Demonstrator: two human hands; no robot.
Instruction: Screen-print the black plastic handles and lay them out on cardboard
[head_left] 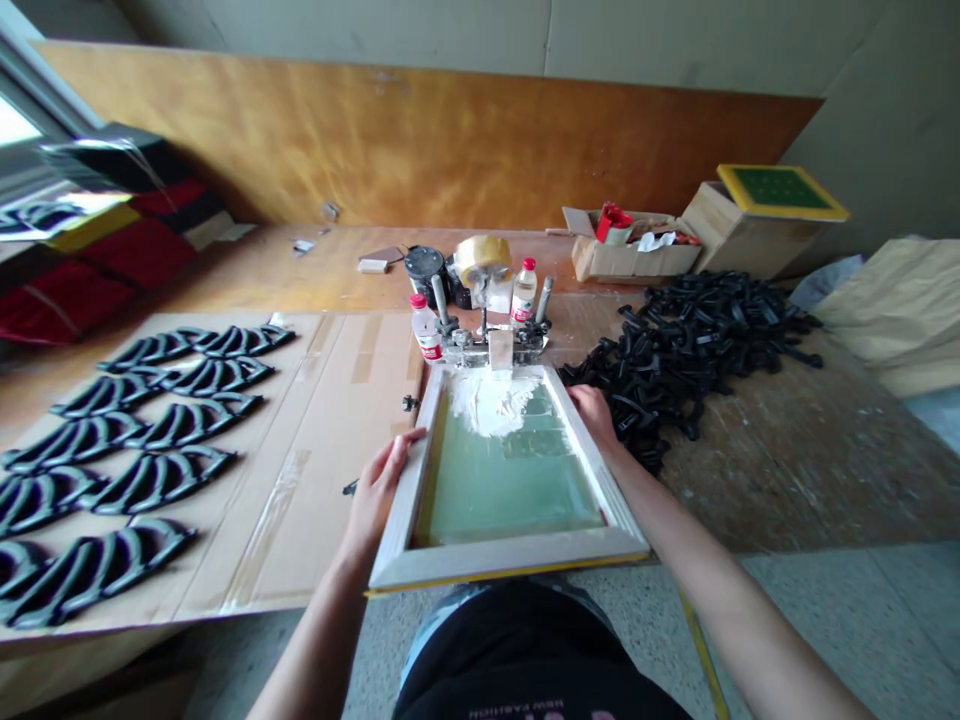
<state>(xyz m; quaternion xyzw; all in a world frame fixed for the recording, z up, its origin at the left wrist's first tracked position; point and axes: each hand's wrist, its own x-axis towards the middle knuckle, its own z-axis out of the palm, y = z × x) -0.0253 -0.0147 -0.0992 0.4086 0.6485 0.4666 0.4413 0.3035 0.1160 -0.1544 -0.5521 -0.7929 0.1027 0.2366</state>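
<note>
A wooden screen-printing frame (615, 505) with green mesh is hinged to a metal clamp (491, 345) at its far end, and its near end is tilted up toward me. White ink (491, 400) is smeared over the mesh near the clamp. My left hand (379, 485) grips the frame's left rail. My right hand (595, 412) holds the right rail, fingers curled over its edge.
A pile of black plastic pieces (697, 330) lies right of the frame. Rows of black curved pieces (142, 430) lie on cardboard (315, 440) at left. Two bottles (426, 328), a tape roll (482, 256) and a black tub stand behind the clamp. Cardboard boxes (637, 255) sit at back right.
</note>
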